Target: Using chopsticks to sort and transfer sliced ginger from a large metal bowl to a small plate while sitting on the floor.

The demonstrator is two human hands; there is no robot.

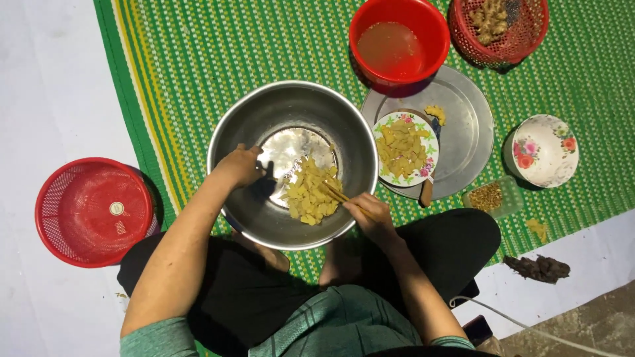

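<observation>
Already your right hand (372, 215) pinches chopsticks (337, 194) over yellow pieces (311, 194) heaped in the steel bowl (231, 142), your left hand (239, 166) curled on its rim, while the flowered plate (423, 129) beside it holds more.

At twelve o'clock the red bucket (399, 41) and, at one o'clock, the red basket (500, 30) are cut by the top edge. A flowered plate (405, 148) hides most of the knife (427, 188) beneath it. The left hand (239, 165) hides its fingertips behind the steel bowl (293, 164) rim. Six o'clock: both elbows leave the picture.
</observation>
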